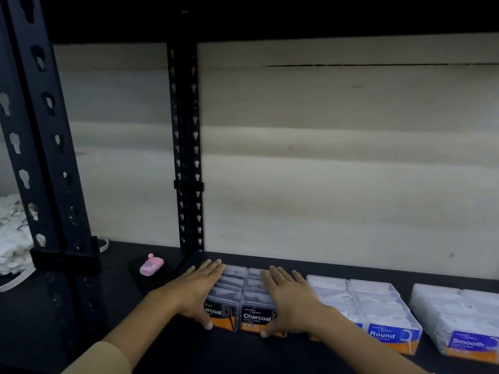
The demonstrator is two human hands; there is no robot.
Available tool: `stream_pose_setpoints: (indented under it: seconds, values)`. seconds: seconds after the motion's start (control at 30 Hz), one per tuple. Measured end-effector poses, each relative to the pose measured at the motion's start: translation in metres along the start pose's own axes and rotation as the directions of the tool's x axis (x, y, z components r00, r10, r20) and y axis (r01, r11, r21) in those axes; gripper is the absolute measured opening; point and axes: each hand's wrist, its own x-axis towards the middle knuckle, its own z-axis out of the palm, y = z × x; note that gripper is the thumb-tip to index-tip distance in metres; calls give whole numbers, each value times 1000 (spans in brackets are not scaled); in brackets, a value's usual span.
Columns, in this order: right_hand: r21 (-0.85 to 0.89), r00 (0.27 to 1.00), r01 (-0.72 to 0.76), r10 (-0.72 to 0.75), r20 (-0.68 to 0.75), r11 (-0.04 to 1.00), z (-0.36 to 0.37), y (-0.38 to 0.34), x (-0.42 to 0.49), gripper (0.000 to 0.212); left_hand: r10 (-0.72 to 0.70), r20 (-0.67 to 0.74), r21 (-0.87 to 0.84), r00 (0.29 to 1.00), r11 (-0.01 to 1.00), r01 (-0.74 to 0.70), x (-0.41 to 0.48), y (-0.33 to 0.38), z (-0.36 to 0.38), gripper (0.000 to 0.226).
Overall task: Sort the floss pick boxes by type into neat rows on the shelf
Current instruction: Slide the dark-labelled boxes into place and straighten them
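Two rows of clear Charcoal floss pick boxes [243, 295] with black and orange labels run back along the dark shelf [378, 268]. My left hand [198, 290] lies flat against their left side, thumb at the front label. My right hand [290, 298] lies flat over their right side, thumb at the front. To the right stands a group of Round boxes [378, 306] with blue labels, then a group of Smooth boxes [459, 317] at the far right. Both hands press with fingers spread, not gripping.
A small pink container [151, 265] lies on a black object left of the boxes. Black slotted uprights [186, 147] stand behind and at the left [40, 157]. White fluffy items [12, 233] sit beyond the left post. A pale wall backs the shelf.
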Motion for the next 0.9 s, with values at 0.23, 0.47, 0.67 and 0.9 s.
stream_pose_setpoints:
  seconds: [0.23,0.47,0.67,0.9]
  values:
    - [-6,999,30,-30,-32,1000,0,1,0,111,13,-74,-58,997,998,-18,1,2,8,118]
    - [14,997,46,-45,-60,999,-2,-1,-3,108,-6,-109,-52,994,999,1,0,7,12,116]
    - [14,997,47,-46,-67,999,-4,-4,-3,107,-23,-108,-13,994,1000,22,1,9,11,115]
    - [19,996,48,-47,-74,999,-1,-5,-1,107,-47,-102,23,994,998,50,1,11,10,115]
